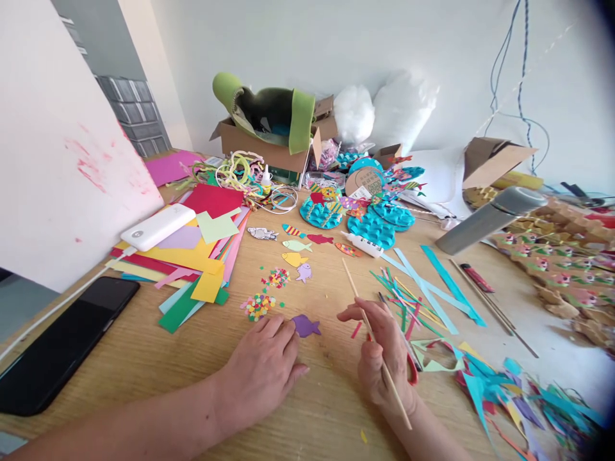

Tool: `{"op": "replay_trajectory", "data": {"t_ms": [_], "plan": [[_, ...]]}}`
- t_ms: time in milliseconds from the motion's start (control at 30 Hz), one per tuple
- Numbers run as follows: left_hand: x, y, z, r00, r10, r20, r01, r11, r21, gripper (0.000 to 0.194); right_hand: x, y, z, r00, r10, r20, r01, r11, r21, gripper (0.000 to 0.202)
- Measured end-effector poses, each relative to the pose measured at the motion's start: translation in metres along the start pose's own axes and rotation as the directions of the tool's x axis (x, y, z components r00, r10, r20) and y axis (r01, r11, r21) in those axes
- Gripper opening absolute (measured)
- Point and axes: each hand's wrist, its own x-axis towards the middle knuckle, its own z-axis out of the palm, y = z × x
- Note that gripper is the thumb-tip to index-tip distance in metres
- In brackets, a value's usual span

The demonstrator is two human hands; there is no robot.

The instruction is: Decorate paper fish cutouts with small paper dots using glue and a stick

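Purple fish [308, 326] lies flat on the big table [331, 410], just at the left hand [262, 358]. At the back stands a brown box [235, 141] with a green cover [302, 121] on it. Bumpy trays [533, 240] fill the far right side, near a grey bottle [485, 221]. On the left are a black phone [72, 346] and a paper pile [211, 198], with a white power bank [156, 228] on top. Paper strips [453, 285] crowd the spot beside the right hand [387, 358], and a red loop [412, 371] peeks out from behind it, mostly hidden.

The left hand is palm down, fingers close together and a bit bent, with one finger over the fish's left end. The right hand is half turned up, its thumb and fingers holding a thin stick [393, 382]. The stick slants from far left to near right. The purple fish is long from side to side, and its tail points right. Little fish [296, 246] lie farther back, and tiny dots [262, 306] make two heaps just past the left hand.
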Motion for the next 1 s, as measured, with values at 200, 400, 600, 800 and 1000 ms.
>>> {"op": "replay_trajectory", "data": {"t_ms": [200,400,600,800,1000], "plan": [[0.001,0.000,-0.005,0.999,-0.033,0.044,0.034,0.999,-0.027,0.033,0.008,-0.005,0.002,0.996,-0.058,-0.067,0.049,0.990,-0.136,0.020],[0.000,0.002,-0.006,0.998,-0.026,0.058,0.024,0.999,0.031,0.037,0.009,-0.004,0.005,0.991,-0.058,-0.124,0.038,0.988,-0.152,0.025],[-0.001,0.002,-0.005,0.995,-0.036,0.089,0.034,0.999,0.022,0.039,0.005,-0.001,0.006,0.984,-0.053,-0.169,0.028,0.989,-0.144,0.028],[-0.001,0.002,-0.006,0.991,-0.062,0.117,0.063,0.998,0.000,0.038,0.009,0.003,0.005,0.993,-0.044,-0.109,0.020,0.977,-0.210,0.025],[-0.002,0.004,-0.009,0.982,-0.078,0.172,0.075,0.997,0.021,0.039,0.013,0.018,0.000,0.968,0.078,0.238,0.021,0.922,-0.385,0.036]]}}
